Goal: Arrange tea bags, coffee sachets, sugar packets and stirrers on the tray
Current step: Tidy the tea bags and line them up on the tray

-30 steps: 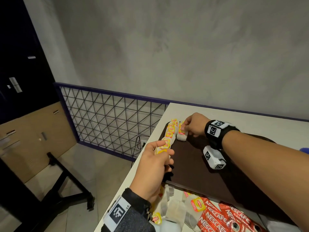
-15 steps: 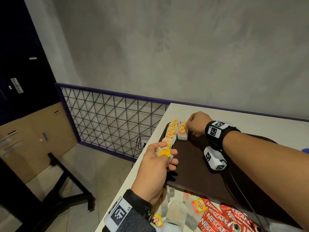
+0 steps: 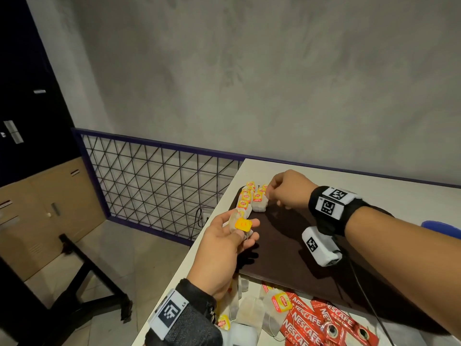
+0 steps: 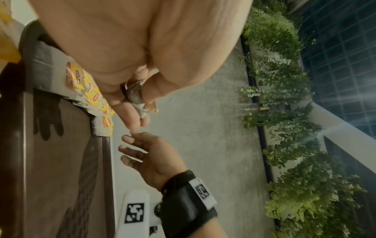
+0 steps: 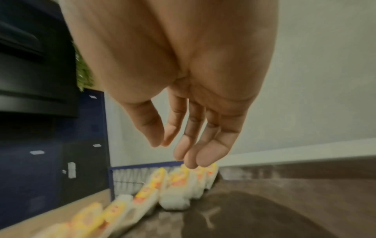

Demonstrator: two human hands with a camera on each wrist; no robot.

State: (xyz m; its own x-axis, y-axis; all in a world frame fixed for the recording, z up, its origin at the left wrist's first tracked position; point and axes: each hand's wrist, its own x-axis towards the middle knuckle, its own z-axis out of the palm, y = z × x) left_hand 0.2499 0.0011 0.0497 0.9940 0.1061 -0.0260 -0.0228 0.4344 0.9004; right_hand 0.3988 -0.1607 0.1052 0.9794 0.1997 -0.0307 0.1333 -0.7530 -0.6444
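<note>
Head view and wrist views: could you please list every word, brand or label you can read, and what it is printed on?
"NESCAFE": red coffee sachets on the table, near edge.
"Lipton": yellow tag of a loose tea bag beside them.
"LS": left wristband marker.
Tags on the tray's tea bag row: red logo, too small to read.
Right wrist view: blurred, nothing readable.

On the counter point(image 3: 249, 168) lies the tray point(image 3: 287, 248), its far left corner carrying two rows of tea bags point(image 3: 249, 197) side by side. The right hand point(image 3: 289, 189) is just right of those rows, its fingers loose above them. The left hand point(image 3: 219, 248) is over the tray's left edge, nearer the person, its grip pinching one tea bag point(image 3: 240, 222). In front of the tray, loose tea bags point(image 3: 262, 308) lie left of the coffee sachets point(image 3: 321, 323).
</note>
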